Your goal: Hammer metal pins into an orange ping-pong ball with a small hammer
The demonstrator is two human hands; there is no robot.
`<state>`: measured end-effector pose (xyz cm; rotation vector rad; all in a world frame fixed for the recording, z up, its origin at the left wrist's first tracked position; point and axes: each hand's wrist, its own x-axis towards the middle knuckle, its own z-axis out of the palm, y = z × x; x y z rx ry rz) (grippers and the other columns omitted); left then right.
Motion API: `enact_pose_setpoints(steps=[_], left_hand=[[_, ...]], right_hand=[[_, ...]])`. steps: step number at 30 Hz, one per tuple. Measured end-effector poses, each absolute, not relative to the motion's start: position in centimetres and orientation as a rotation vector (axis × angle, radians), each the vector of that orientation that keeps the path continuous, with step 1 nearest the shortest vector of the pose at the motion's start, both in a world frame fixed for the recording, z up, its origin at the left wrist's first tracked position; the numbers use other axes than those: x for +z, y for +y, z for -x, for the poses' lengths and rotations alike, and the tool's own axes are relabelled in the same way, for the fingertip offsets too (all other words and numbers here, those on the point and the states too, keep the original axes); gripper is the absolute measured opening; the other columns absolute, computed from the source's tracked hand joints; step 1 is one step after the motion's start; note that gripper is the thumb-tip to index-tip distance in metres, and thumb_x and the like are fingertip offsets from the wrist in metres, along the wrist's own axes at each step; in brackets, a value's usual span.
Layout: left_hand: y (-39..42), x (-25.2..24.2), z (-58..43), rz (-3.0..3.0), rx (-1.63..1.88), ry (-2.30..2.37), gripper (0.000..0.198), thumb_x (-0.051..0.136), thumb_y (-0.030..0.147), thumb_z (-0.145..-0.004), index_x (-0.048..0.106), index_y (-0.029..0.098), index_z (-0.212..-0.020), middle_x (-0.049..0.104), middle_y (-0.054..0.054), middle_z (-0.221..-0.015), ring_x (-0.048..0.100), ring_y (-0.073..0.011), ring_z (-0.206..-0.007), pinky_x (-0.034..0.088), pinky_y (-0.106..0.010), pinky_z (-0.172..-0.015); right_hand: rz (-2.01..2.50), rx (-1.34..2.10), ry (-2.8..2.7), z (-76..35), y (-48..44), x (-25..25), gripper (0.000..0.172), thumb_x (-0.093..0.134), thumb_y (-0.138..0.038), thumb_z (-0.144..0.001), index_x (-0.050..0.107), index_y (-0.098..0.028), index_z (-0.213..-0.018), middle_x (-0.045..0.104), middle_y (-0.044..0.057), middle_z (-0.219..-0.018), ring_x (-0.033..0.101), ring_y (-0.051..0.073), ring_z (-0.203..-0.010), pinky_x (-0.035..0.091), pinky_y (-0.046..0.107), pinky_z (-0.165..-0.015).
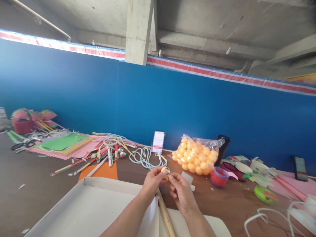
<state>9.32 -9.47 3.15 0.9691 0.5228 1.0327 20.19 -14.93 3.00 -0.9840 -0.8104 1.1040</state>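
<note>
A small orange ball (pixel 164 169) with a shiny silver round piece (pixel 167 170) against it is held above the table's front part. My left hand (pixel 152 181) is closed on the ball, pinching it between thumb and fingers. My right hand (pixel 181 191) is closed just beside it, with thumb and forefinger pressed together at the silver piece's lower edge. What the right fingertips pinch is too small to make out. Below the hands lies a bundle of thin wooden sticks (pixel 165 212), next to an open white box lid (pixel 111 200).
A clear bag of orange balls (pixel 196 156) stands behind my hands. Coiled pale blue cord (pixel 144 158) and silver balls (pixel 122 153) lie left of it. Coloured paper (pixel 65 144) and scissors (pixel 26 144) are at far left. A red tape roll (pixel 219 177) and phone (pixel 300 168) are right.
</note>
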Motion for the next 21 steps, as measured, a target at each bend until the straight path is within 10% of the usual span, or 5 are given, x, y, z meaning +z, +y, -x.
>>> enact_pose_setpoints(steps=[21], left_hand=[[-9.34, 2.62, -9.3, -1.035, 1.037, 0.547, 0.037, 0.067, 0.04, -0.068, 0.063, 0.011, -0.091, 0.063, -0.006, -0.08, 0.06, -0.013, -0.07, 0.049, -0.027, -0.069]], right_hand=[[0.956, 1.091, -0.771, -19.94, -14.99, 3.14, 0.032, 0.07, -0.029, -0.071, 0.055, -0.017, -0.096, 0.052, -0.004, -0.057, 0.043, 0.006, -0.049, 0.034, 0.015, -0.041]])
